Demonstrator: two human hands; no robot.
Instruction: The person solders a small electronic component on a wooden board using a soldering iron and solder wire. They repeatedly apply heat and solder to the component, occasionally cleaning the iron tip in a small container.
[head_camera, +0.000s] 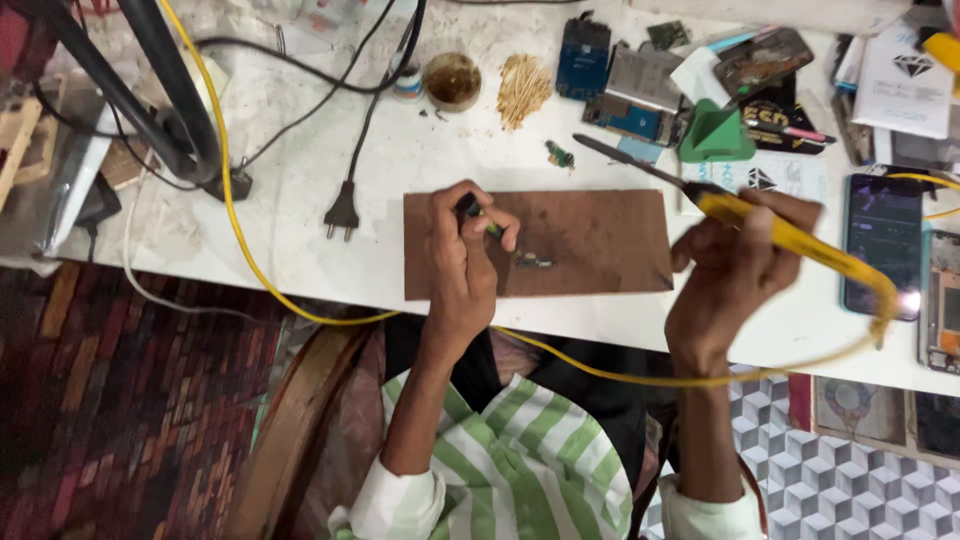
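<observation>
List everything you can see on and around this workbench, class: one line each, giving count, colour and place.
wooden board: 1, brown, table centre
small circuit part: 1, dark, on the board
tweezers: 1, dark, in left hand
soldering iron: 1, yellow handle, in right hand
yellow cable: 1, trailing across the table
plug: 1, black, left of the board
round tin: 1, brownish, upper centre
green stand: 1, upper right
phone: 1, dark, right edge
left hand: on the board
right hand: raised beside the board
</observation>
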